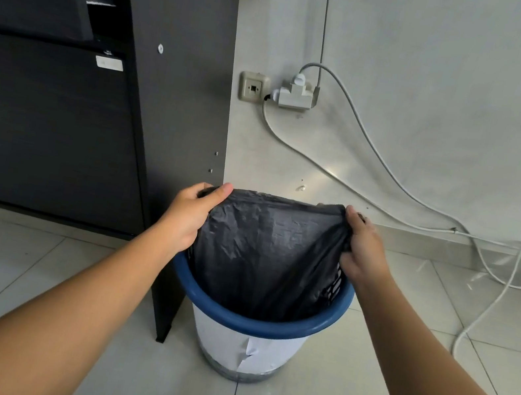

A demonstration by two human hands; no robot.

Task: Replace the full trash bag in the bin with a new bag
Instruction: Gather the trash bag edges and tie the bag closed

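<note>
In the head view, the left hand point(191, 216) grips the upper edge of the black trash bag point(263, 250) at about 10 o'clock from the bin's opening. Its thumb lies flat on the near side of the plastic. The other fingers go behind the edge and are hidden, so I cannot tell how they are placed. The right hand point(364, 250) holds the same edge at about 2 o'clock. Its thumb is on top and its fingers are curled into a bunch of gathered plastic.

The bag is thin, wrinkled, a little shiny film. It is stretched between the two hands above the rim, and its lower part hangs down inside the bin point(247, 322). The bin is round, with a thick smooth blue rim and a white body that looks like paper, torn along one seam. Inside, at 3 o'clock, a bit of dark lattice wall shows. The bottom of the bag is out of sight.

At 10 o'clock from the bin stands a dark wood-grain cabinet point(55, 126), cut off by the frame. At 12 o'clock a wall socket point(252, 88) carries a white adapter point(294, 95). Pale cables point(380, 159) run from it down to the tiled floor point(357, 388).
</note>
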